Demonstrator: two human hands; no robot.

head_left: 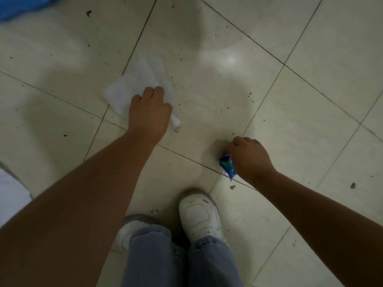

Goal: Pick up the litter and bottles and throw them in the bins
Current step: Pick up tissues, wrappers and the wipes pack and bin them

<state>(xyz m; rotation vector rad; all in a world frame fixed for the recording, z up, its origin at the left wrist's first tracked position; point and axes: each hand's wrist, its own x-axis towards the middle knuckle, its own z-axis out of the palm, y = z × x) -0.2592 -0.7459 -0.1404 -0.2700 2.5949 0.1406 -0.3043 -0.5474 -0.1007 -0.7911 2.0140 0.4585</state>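
A white sheet of tissue paper (134, 85) lies spread on the tiled floor at centre left. My left hand (150, 112) is down on its near edge with the fingers curled onto the paper. My right hand (248, 156) is at centre right, closed around a crumpled blue and green wrapper (228, 165) that sticks out below the fist, just above the floor. No bottle and no bin can be made out for certain.
The floor (269, 90) is pale tile with dark grout lines and scattered dark crumbs. My white shoes (200, 216) and jeans are at the bottom centre. A blue object (18, 5) fills the top left corner; something white (10, 195) sits at the left edge.
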